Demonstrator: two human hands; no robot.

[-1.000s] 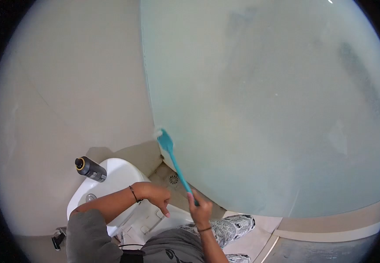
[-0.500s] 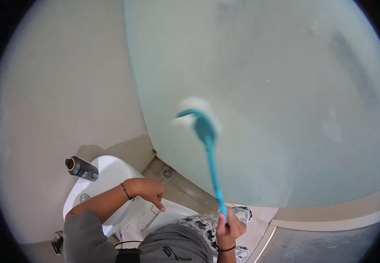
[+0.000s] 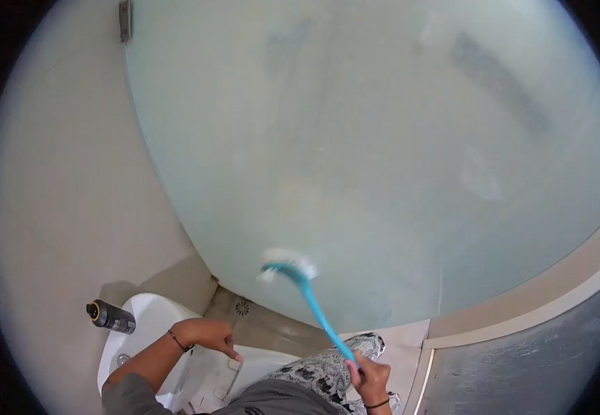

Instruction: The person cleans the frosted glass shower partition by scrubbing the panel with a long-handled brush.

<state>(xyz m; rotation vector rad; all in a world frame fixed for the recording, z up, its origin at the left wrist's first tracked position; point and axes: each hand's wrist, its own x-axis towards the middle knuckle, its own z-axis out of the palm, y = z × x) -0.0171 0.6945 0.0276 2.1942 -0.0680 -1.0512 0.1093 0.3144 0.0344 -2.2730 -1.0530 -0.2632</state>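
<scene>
My right hand [image 3: 371, 382] is wrapped round the handle of a turquoise scrubbing brush [image 3: 319, 311]. The white bristles [image 3: 293, 261] are at the lower part of a frosted glass panel [image 3: 355, 207], and the brush's curved head hides exactly where they touch. Over the white toilet [image 3: 149, 308] hangs my left hand [image 3: 211, 335], with a finger stretched downward and nothing visible in it. A dark bottle [image 3: 113, 318] with a black cap stands on the toilet tank, beyond my left wrist.
A pale wall [image 3: 79, 173] borders the glass on the left, with a metal hinge [image 3: 126, 21] at the top. A round floor drain [image 3: 242, 308] lies in the corner below. At the lower right are a raised sill [image 3: 521, 315] and a grey wet-looking surface [image 3: 514, 360].
The brush has moved down the glass, its head tilting left, with my right hand lower. My view has shifted up and right, showing the hinge. My left hand remains over the toilet.
</scene>
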